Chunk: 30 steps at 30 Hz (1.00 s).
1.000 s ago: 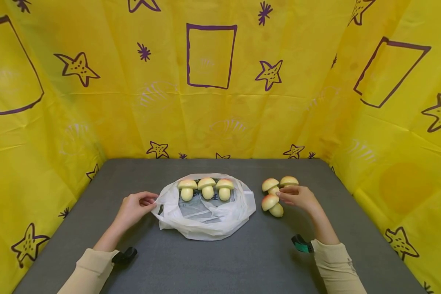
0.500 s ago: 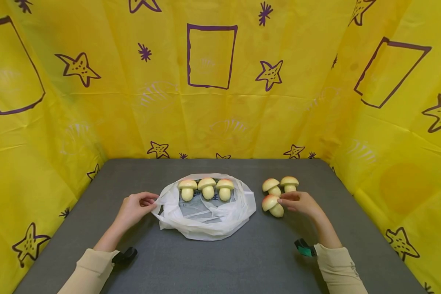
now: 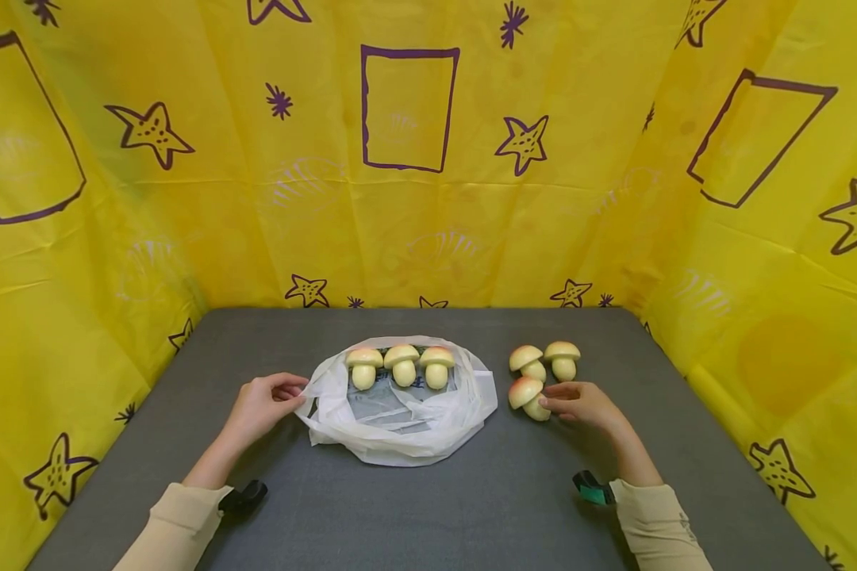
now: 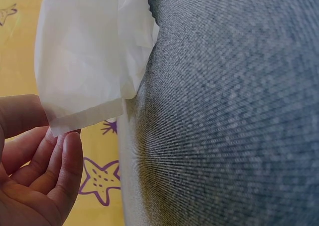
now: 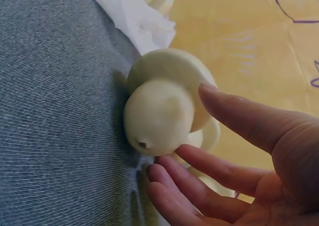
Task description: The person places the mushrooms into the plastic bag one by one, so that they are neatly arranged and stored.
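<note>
Grasping step, apparently | lowest mushroom point(image 3: 524, 392), right of frame centre: your right hand point(image 3: 584, 403) half spread against it, hold unconfirmed | your left hand point(image 3: 259, 406) pinching white bag point(image 3: 400, 450), mid-frame | next, presumably: firm grip, lift.

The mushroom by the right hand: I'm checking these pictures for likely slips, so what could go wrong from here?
The smooth, rounded front mushroom might slip, since the right hand has only fingertips around it. Lifting it could knock the neighbouring mushroom just behind it. The left hand pinches just the edge of the thin white bag, so a tug might shift the three mushrooms inside.
</note>
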Each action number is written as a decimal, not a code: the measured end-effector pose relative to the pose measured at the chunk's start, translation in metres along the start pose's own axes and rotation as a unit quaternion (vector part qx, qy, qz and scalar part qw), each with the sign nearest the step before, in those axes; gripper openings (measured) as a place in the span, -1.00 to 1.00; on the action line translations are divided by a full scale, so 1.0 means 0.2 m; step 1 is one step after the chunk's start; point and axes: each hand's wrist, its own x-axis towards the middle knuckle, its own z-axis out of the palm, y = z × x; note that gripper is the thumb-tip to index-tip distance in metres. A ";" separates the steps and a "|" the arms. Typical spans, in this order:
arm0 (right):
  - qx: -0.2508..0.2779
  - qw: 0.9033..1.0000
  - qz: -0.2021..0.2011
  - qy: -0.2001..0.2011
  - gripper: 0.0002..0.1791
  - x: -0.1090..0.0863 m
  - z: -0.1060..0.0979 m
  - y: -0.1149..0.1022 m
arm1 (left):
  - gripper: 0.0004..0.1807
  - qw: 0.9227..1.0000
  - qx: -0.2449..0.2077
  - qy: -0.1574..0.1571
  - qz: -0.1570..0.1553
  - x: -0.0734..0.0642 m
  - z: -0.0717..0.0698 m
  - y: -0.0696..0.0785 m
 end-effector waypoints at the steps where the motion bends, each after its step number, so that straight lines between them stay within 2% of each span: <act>1: 0.007 1.000 0.003 0.000 -0.40 0.00 0.00 0.00 | -0.76 1.000 0.000 0.000 0.000 0.00 0.00 0.00; 9: 0.028 1.000 0.012 -0.003 -0.39 0.02 0.02 0.04 | -0.76 1.000 0.001 0.000 -0.006 0.00 0.00 0.00; 21: 0.028 0.999 0.023 -0.005 -0.32 0.04 0.06 0.03 | -0.76 1.000 -0.002 0.001 -0.003 0.00 0.01 -0.01; 25: 0.023 0.999 0.023 -0.004 -0.33 0.05 0.07 0.03 | -0.77 1.000 -0.002 0.008 -0.001 -0.01 0.01 -0.01; 30: 0.023 1.000 0.017 -0.012 -0.36 0.05 0.08 0.03 | -0.76 1.000 0.000 0.000 -0.007 -0.01 0.00 -0.01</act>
